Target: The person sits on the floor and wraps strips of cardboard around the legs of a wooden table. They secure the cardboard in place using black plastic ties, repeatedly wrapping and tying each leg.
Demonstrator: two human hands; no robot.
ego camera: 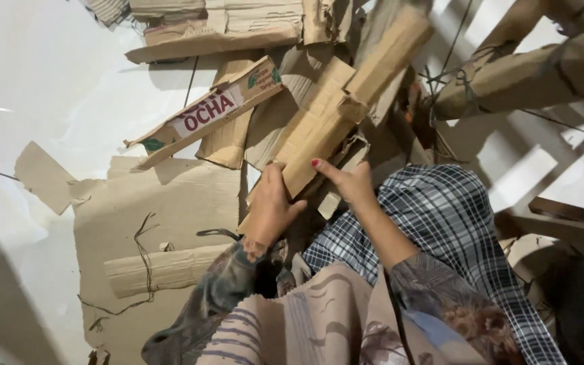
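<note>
Cardboard scraps (170, 203) litter white glossy floor (42, 81).

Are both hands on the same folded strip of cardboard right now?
Yes: the left hand grips the lower end of the folded cardboard strip, and the right hand presses its edge just beside it.

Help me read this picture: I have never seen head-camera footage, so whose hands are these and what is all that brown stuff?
There is one view, from a camera worn on a person's head, looking down at their own bare hands. The left hand and right hand both grip a long folded cardboard strip. Around it, on the white floor, lie flattened brown cardboard pieces: a large sheet, a printed box flap and a torn scrap. A checked cloth lies over the person's lap.
</note>
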